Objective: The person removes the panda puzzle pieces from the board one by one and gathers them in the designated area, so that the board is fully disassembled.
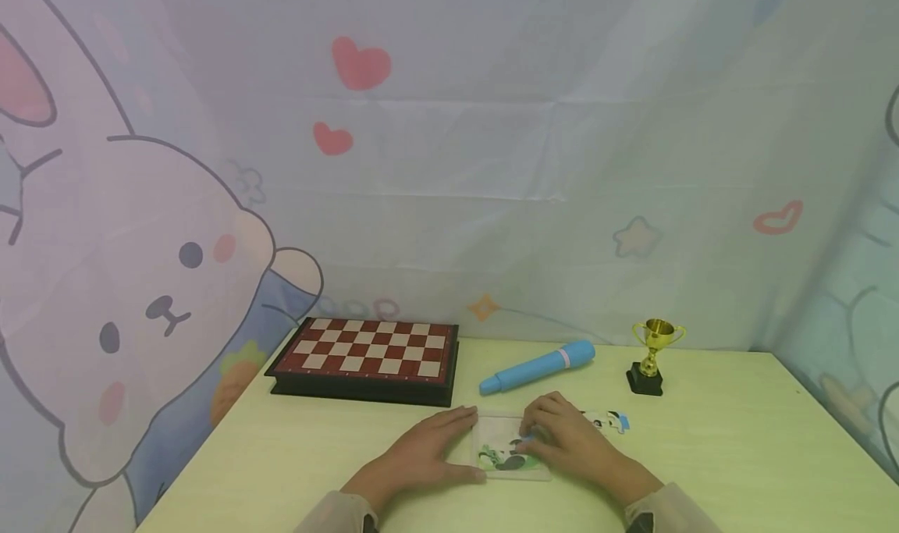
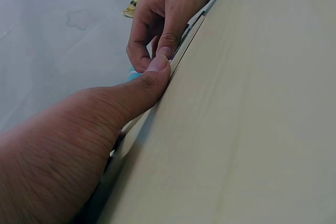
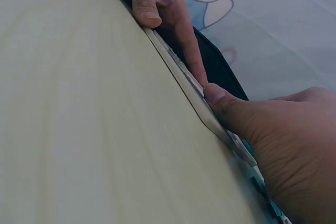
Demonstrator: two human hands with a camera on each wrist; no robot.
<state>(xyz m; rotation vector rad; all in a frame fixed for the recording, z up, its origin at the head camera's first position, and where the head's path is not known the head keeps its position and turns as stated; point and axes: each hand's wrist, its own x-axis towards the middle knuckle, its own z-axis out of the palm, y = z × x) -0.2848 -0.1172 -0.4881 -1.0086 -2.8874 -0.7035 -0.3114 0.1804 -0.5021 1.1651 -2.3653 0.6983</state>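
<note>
Lying flat between the two hands, the puzzle board [image 1: 516, 476] sits on the tabletop [image 1: 246, 470], with a green-and-black picture piece [image 1: 495, 460] on its face. It looks thin, light and stiff, likely smooth enough to slide if pushed; its opposite side edges seem the best hold, while the small pieces would probably want a fingertip pinch at their rims. At its left edge, the left hand [image 1: 424, 451] has a wide grip, thumb and fingers spread. Over its right side, the right hand [image 1: 572, 443] has bent fingers; whether that grip pinches a piece, I cannot tell. Just right of the board lie loose pieces [image 1: 618, 421], partly hidden by that hand. Beyond it is a blue tube [image 1: 537, 369], with a chessboard [image 1: 372, 350] beyond to the left and a trophy [image 1: 659, 332] beyond to the right. Only the head view shows the board's picture and the thumbs clearly apart; the left wrist view overlaps them, while the right wrist view shows the board's thin edge.
</note>
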